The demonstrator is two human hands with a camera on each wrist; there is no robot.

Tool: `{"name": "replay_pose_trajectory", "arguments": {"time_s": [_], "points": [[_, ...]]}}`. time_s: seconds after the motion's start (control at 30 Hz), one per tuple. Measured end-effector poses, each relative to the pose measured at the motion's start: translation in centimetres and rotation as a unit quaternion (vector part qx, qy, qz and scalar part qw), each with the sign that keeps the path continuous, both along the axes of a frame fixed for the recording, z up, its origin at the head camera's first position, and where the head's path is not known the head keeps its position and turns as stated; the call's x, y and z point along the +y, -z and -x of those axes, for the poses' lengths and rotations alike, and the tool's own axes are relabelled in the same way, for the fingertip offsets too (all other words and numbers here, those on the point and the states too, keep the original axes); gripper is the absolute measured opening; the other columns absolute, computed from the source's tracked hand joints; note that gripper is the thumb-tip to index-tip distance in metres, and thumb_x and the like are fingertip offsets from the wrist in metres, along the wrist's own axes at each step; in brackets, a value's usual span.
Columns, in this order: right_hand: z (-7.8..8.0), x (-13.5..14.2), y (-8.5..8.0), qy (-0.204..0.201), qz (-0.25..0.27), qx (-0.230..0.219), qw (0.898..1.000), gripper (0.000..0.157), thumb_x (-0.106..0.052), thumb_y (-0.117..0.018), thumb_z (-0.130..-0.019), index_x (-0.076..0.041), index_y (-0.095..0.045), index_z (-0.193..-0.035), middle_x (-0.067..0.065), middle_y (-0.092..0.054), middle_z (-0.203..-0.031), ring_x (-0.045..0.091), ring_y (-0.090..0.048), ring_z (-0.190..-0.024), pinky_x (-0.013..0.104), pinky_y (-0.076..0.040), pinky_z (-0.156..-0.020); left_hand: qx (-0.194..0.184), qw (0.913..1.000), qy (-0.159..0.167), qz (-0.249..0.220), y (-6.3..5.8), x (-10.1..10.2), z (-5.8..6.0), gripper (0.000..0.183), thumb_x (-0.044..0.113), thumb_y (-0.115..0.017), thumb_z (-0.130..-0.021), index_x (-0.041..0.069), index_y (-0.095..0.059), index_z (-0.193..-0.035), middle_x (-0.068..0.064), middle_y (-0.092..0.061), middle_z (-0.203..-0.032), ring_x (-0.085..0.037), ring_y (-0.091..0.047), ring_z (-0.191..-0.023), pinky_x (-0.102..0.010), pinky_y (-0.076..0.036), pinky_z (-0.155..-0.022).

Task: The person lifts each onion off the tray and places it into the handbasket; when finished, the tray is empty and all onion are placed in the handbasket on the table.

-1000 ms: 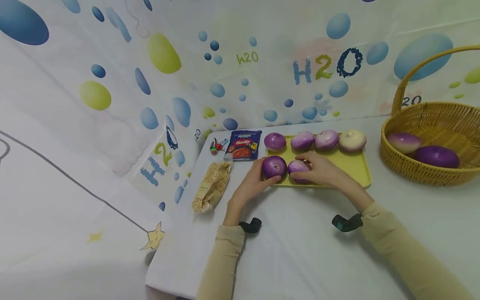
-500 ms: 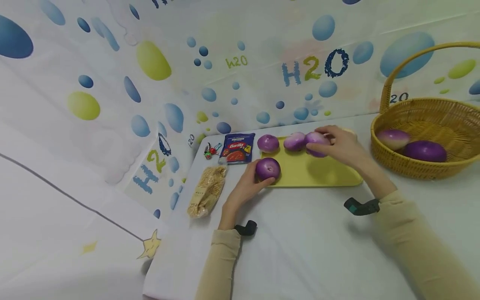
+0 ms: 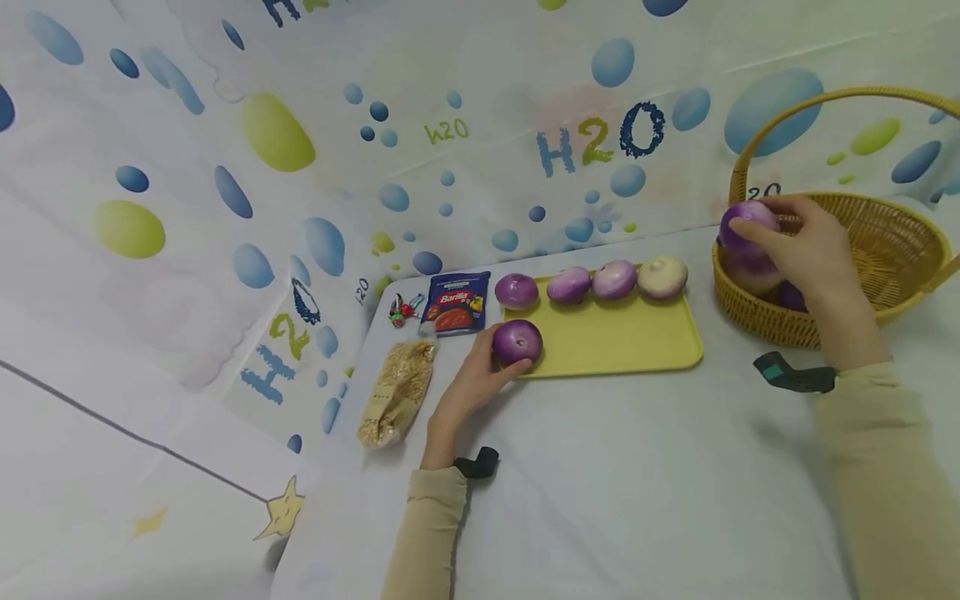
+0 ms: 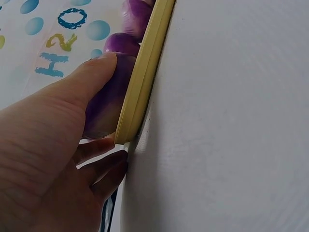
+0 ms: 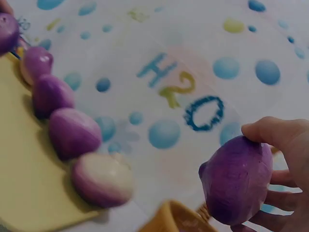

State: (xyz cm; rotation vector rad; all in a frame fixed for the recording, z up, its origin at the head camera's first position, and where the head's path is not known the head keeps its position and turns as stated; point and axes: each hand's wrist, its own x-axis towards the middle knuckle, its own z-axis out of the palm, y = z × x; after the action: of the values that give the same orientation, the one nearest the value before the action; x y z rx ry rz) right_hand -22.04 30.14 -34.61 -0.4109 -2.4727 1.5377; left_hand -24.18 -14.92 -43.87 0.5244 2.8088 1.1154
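Note:
My right hand (image 3: pixel 813 250) grips a purple onion (image 3: pixel 748 227) above the left rim of the wicker basket (image 3: pixel 765 325). In the right wrist view, thumb and fingers wrap that onion (image 5: pixel 236 181). Beneath it in the basket, a pale-and-purple onion (image 3: pixel 753 277) and a darker one (image 3: pixel 792 297) partly show. At the near left corner of the yellow tray (image 3: pixel 607 337), my left hand (image 3: pixel 472 375) holds another purple onion (image 3: pixel 517 342) between thumb and fingers. Along the tray's back edge stand several onions (image 3: pixel 615 280), the rightmost one whitish (image 3: pixel 663 277).
Left of the tray lie a blue Barilla pouch (image 3: pixel 456 303), a clear bag of tan kernels (image 3: pixel 399 392) and some small wrapped candies (image 3: pixel 403 310). The basket's tall handle (image 3: pixel 847 93) arches over it. A printed sheet (image 3: pixel 480 183) hangs behind the white table (image 3: pixel 600 483).
My right hand has lifted an onion off the tray's front row and carried it right, over the basket. The left hand keeps its hold on its onion. The head view has shifted right.

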Motion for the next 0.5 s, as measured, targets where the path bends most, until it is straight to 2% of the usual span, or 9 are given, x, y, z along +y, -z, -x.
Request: {"name": "replay_pose_trajectory", "arguments": {"time_s": [0.2, 0.27, 0.37, 0.5], "points": [[-1.0, 3.0, 0.7, 0.067, 0.068, -0.019, 0.995, 0.076, -0.06, -0.068, -0.074, -0.039, -0.039, -0.141, -0.011, -0.04, -0.133, 0.014, -0.037, -0.117, 0.043, -0.027, -0.109, 0.006, 1.0, 0.005, -0.006, -0.1, -0.2, -0.1, 0.077, 0.052, -0.066, -0.082, 0.022, -0.029, -0.143, -0.001, -0.039, -0.138, -0.016, -0.041, -0.128, -0.039, -0.034, -0.107], [-1.2, 3.5, 0.9, 0.094, 0.078, -0.023, 0.992, 0.078, -0.06, -0.069, -0.073, -0.039, -0.038, -0.142, -0.015, -0.04, -0.129, 0.008, -0.038, -0.113, 0.037, -0.028, -0.107, 0.008, 0.9999, 0.008, -0.005, -0.1, -0.2, 0.0, 0.078, 0.052, -0.067, -0.082, 0.022, -0.029, -0.143, -0.001, -0.039, -0.138, -0.016, -0.04, -0.128, -0.039, -0.034, -0.107], [-1.2, 3.9, 1.1, 0.124, 0.066, -0.02, 0.99, 0.077, -0.058, -0.067, -0.077, -0.037, -0.035, -0.143, -0.017, -0.039, -0.127, 0.005, -0.037, -0.111, 0.033, -0.031, -0.104, 0.008, 0.9999, 0.009, -0.003, -0.1, -0.2, 0.0, 0.078, 0.052, -0.067, -0.082, 0.022, -0.029, -0.143, -0.001, -0.039, -0.138, -0.016, -0.04, -0.128, -0.038, -0.033, -0.107], [-1.2, 3.9, 1.2, 0.135, 0.024, -0.022, 0.99, 0.075, -0.058, -0.06, -0.082, -0.034, -0.03, -0.147, -0.006, -0.036, -0.143, 0.017, -0.034, -0.127, 0.038, -0.028, -0.108, 0.001, 0.9999, 0.01, -0.014, -0.1, 0.0, 0.0, 0.077, 0.049, -0.069, -0.082, 0.023, -0.029, -0.143, 0.0, -0.039, -0.138, -0.015, -0.041, -0.127, -0.038, -0.034, -0.107]]}}
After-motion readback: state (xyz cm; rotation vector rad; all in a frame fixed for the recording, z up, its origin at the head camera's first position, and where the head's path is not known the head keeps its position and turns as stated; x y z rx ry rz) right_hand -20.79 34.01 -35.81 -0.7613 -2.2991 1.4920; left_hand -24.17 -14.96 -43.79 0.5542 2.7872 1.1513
